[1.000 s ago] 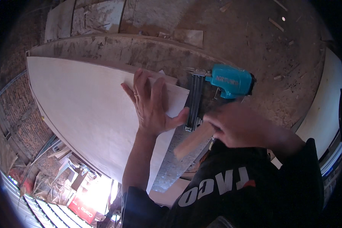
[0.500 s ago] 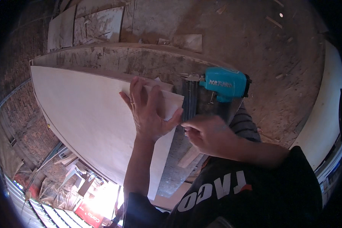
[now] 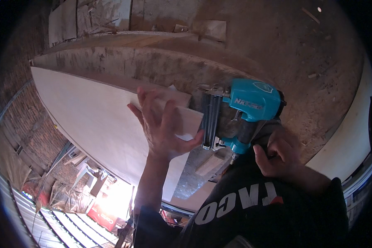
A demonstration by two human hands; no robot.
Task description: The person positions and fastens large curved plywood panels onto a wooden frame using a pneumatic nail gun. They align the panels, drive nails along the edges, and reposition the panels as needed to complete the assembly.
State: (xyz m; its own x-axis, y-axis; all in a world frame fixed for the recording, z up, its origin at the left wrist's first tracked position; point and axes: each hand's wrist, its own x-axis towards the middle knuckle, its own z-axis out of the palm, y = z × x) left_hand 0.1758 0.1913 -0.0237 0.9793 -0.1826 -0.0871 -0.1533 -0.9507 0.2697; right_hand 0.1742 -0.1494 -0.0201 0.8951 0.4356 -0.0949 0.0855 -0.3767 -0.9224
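Observation:
My left hand [image 3: 161, 128] spans a short pale wood strip [image 3: 192, 120], its fingers over the face and the thumb at the near right edge. The strip lies at the right edge of a large pale panel [image 3: 99, 120], next to another wood piece [image 3: 181, 96]. Just right of the thumb stands a teal nail gun [image 3: 254, 99], its black magazine toward the strip; neither hand grips it. My right hand [image 3: 282, 153] is near the nail gun's handle, slightly blurred, with fingers curled and thumb raised. The inside of its palm is hidden.
A dusty worktable [image 3: 190, 177] shows under the panel, with a small wood offcut [image 3: 209, 163] on it. Boards [image 3: 103, 16] lie on the floor beyond. A long pale sheet [image 3: 343, 136] stands at the right. A brick wall [image 3: 18, 107] is at the left.
My right hand has drawn back from the strip's edge, rightward and toward my body. The left hand keeps its grip. The view has shifted slightly, uncovering the nail gun's lower end.

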